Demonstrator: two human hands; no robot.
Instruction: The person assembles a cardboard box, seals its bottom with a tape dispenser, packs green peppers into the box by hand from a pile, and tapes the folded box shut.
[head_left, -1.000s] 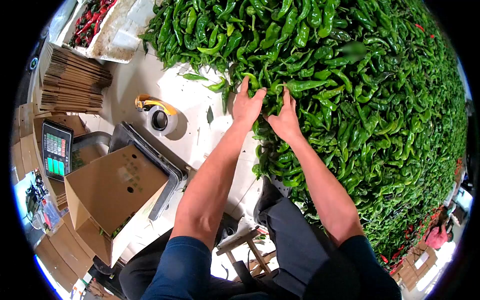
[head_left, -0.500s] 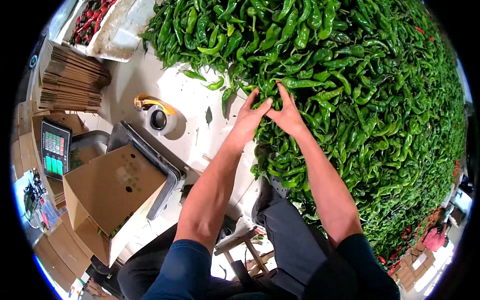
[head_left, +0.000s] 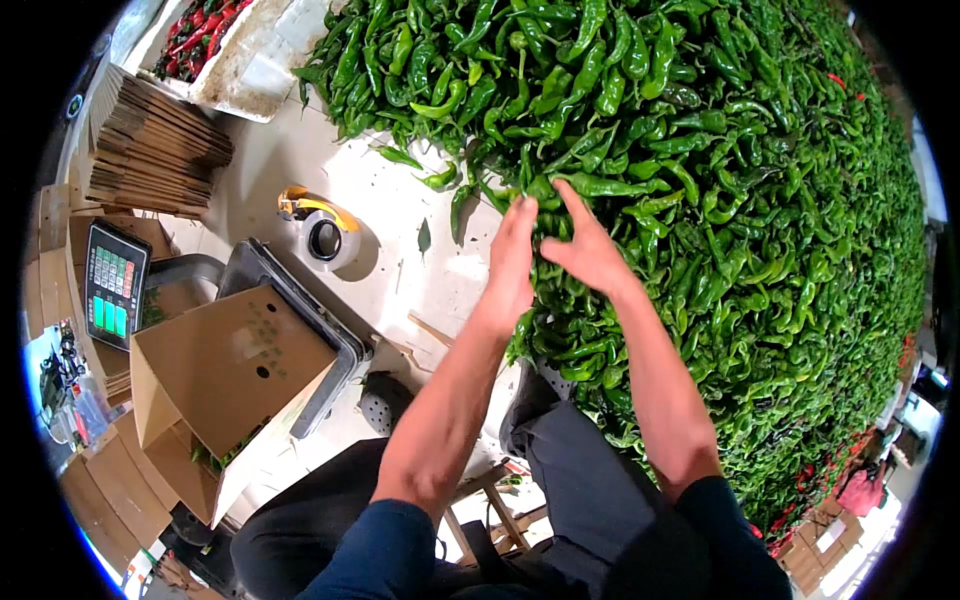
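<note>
A huge heap of green chili peppers (head_left: pixel 720 220) fills the right and top of the head view. At its near left edge are both of my hands. My left hand (head_left: pixel 514 260) is turned edge-on, its fingers stretched out and their tips by the peppers; nothing shows in it. Just to its right, my right hand (head_left: pixel 590 245) has thumb and forefinger spread wide, the forefinger tip against a long green pepper (head_left: pixel 615 187). Its other fingers are hidden among the peppers or behind the hand.
An open cardboard box (head_left: pixel 235 360) sits on a platform scale, with the scale's display (head_left: pixel 115 285) behind it. A tape dispenser (head_left: pixel 325 238) stands on the pale floor. Flattened cartons (head_left: pixel 160 145) and a foam box (head_left: pixel 265 60) of red peppers lie farther up left.
My hands have moved apart at the thumbs. The left has turned edge-on and sits slightly lower and to the right; the right hand has shifted slightly right. The whole view has shifted a little.
</note>
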